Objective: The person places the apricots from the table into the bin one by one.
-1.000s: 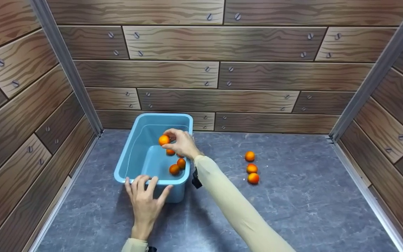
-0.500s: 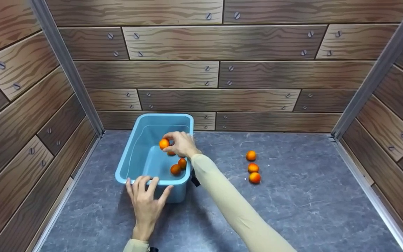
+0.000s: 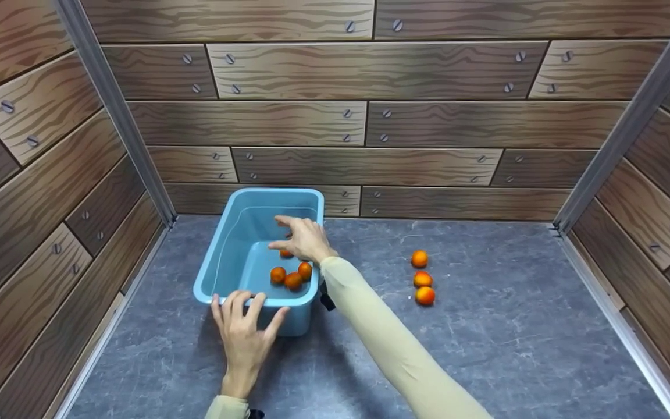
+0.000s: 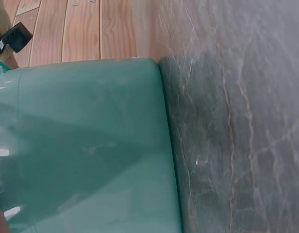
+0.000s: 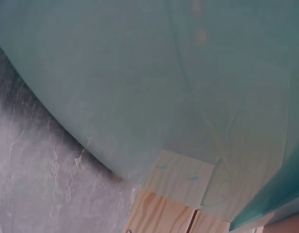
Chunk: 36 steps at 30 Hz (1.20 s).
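Over a blue plastic bin (image 3: 207, 265), my right hand (image 3: 307, 240) has its thumb and index finger spread apart, with nothing between them. Several small oranges lie in the bin, among them one orange (image 3: 278, 275) beside another orange (image 3: 293, 281). One farther orange (image 3: 286, 254) is partly hidden under the right hand. My left hand (image 3: 243, 333) holds the bin's near rim, fingertips over the edge and thumb against the outside wall. In the left wrist view the bin's outer wall (image 4: 91, 145) looks green; the right wrist view shows its outer wall (image 5: 101, 87) close up.
Three oranges (image 3: 423, 279) stand in a row on the grey marbled floor (image 3: 503, 326), right of the bin. Wood-patterned walls (image 3: 364, 122) enclose the space at the back and both sides, with grey metal strips (image 3: 608, 128) at the corners.
My right hand has let go of the orange it pinched, and its thumb and index finger have parted. That orange now lies at the bottom of the bin. The left hand has stayed at the rim.
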### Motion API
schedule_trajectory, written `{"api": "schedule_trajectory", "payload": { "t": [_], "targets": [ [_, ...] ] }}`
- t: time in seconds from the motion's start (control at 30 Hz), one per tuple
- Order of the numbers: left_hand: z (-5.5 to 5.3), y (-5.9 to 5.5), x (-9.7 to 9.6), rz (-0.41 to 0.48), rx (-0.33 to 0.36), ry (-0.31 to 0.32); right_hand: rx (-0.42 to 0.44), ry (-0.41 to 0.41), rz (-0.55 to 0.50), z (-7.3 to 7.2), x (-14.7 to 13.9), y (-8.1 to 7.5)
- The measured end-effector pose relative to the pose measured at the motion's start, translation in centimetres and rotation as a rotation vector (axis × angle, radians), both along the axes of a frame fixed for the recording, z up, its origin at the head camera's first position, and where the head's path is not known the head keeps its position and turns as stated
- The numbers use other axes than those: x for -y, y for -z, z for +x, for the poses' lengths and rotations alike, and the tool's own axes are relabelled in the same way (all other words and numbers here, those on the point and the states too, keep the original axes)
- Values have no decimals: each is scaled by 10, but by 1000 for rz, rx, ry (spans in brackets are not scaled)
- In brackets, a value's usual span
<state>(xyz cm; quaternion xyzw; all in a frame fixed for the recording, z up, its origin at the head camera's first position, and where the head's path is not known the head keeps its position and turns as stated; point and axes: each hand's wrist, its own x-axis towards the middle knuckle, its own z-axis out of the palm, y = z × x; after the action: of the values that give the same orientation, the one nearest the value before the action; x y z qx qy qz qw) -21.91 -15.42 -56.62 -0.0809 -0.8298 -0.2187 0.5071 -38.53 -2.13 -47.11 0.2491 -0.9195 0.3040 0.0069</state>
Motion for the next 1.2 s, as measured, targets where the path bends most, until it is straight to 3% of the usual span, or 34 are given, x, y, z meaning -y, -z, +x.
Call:
{"api": "schedule_trajectory", "payload": {
  "t": [0.2,0.37,0.5,0.6,0.73,0.83,1.1,1.2],
  "targets": [
    [-1,-1,0,7,-16,3,38,-23,-162,0,-4,0],
    [-2,-2,1,11,-14,13,51,-69,-449,2,-11,3],
    [-2,-2,2,19,-17,20,6,-70,-620,7,-20,11],
    [-1,-1,1,24,-16,25,-71,-18,-693,12,-29,18],
    [2,1,1,26,-11,24,-171,47,-735,31,-42,12],
    [5,1,2,26,-7,24,-198,64,-738,44,-56,6],
    [0,-2,-1,35,-20,36,-162,119,-683,34,-110,27],
    [-1,-1,-2,37,-24,41,-124,150,-642,20,-133,46]
  ]
}}
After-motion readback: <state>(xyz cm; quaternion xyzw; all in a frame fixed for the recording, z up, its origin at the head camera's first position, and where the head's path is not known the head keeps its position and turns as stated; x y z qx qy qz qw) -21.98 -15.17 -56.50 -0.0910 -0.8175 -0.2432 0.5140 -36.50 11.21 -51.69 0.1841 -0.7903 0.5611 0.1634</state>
